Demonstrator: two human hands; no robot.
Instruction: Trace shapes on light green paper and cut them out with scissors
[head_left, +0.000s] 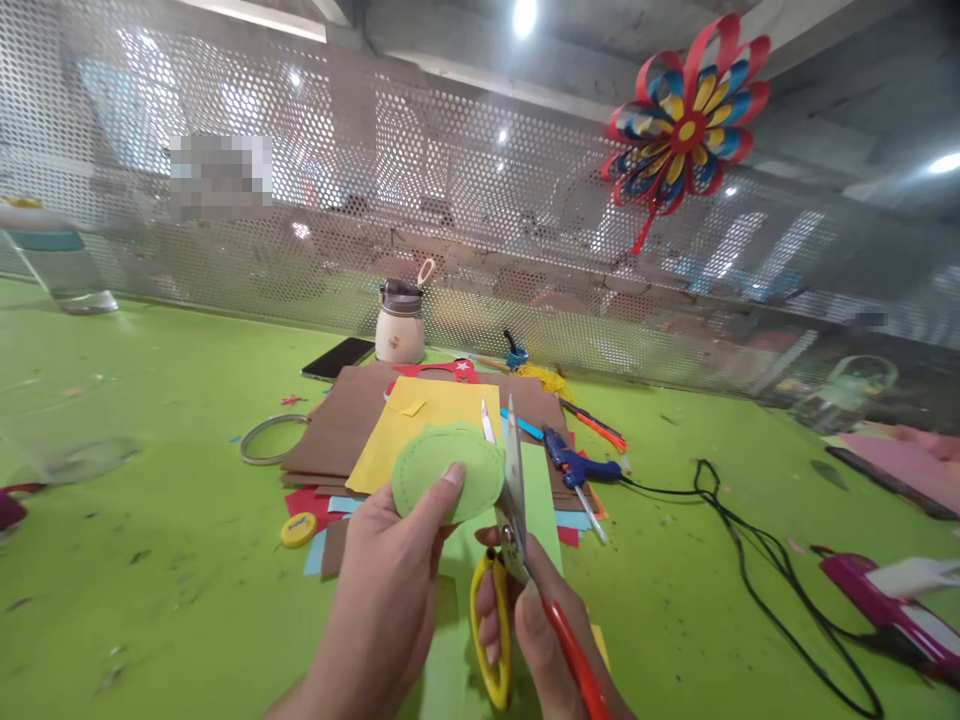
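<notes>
Between thumb and fingers, my left hand [397, 560] pinches a green paper circle [435, 455] with a dashed pencil line near its edge. My right hand [544, 630] grips scissors [513, 480] with one yellow and one red handle. Their blades are parted and point away from me, close to the circle's right edge; whether they touch it I cannot tell. Beneath the hands lie a yellow sheet [401, 410], a light green sheet [540, 480] and a stack of brown paper [330, 430].
A blue glue gun [574, 462] lies right of the stack, its black cord [750, 540] looping across the green table [187, 600]. Behind stand a bottle [400, 330] and a phone [337, 357]. A metal ring [262, 440] and yellow disc [298, 530] lie left. A purple glue gun [885, 600] is far right.
</notes>
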